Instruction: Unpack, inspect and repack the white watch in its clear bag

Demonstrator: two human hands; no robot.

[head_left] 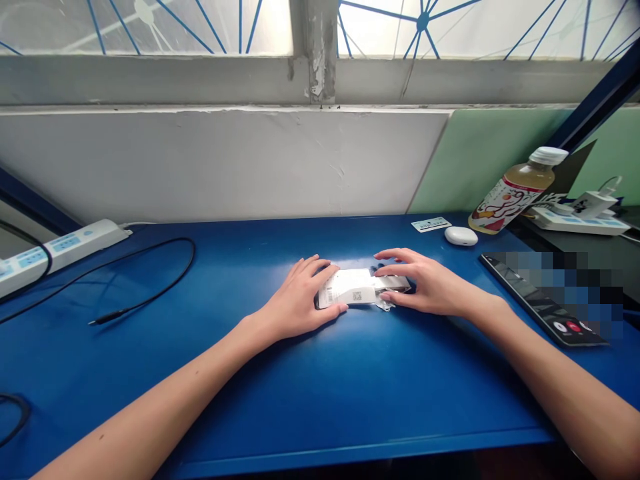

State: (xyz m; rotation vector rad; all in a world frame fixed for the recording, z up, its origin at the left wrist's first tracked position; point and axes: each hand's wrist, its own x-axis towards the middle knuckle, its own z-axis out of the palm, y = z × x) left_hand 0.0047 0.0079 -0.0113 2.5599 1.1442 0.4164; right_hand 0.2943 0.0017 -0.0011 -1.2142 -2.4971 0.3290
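White packet (350,288) lies flat at the middle of the tabletop (320,400), clasped at its left end by the left hand (295,303) and pressed by the right hand (425,287), fingers spread. Steadying is judged in hand; lifting would call for an edge pinch. Counted toward the right edge: one phone (535,300), one bottle (515,193), one earbud case (461,235).

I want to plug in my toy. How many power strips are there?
2. The left power strip lies against the wall; the right power strip sits beside the bottle. More may lie outside the picture.
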